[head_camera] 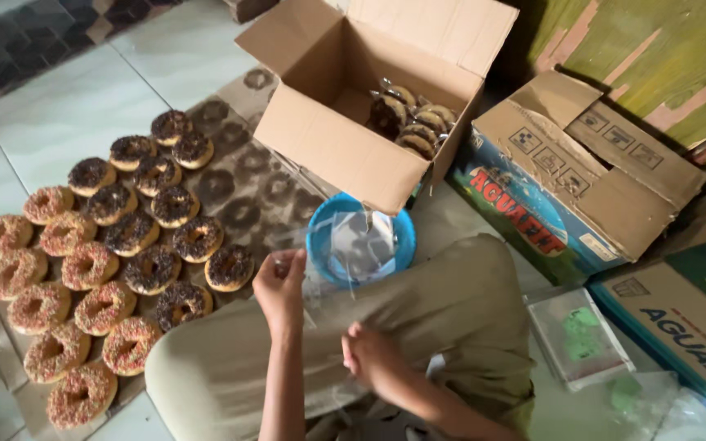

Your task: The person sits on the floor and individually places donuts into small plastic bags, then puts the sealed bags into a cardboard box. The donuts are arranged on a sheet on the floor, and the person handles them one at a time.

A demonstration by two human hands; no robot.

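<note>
This looks like a home floor used for small-scale food packing: a pale tiled floor (pixel 67 98) with brown paper (pixel 247 184) spread over it, rows of sprinkled doughnuts (pixel 108 253) laid out, open cardboard boxes (pixel 369 90), and peeling green wall paint (pixel 655 49).

Clear glossy plastic bag (pixel 320 269); matt brown cardboard box (pixel 345 155); smooth blue plastic bowl (pixel 318 237).

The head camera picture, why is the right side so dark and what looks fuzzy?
Head view: soft light falls on the sprinkled ring doughnuts at left; the green painted wall corner sits in shadow; the clear plastic bag between the left hand and right hand shines and blurs.
</note>
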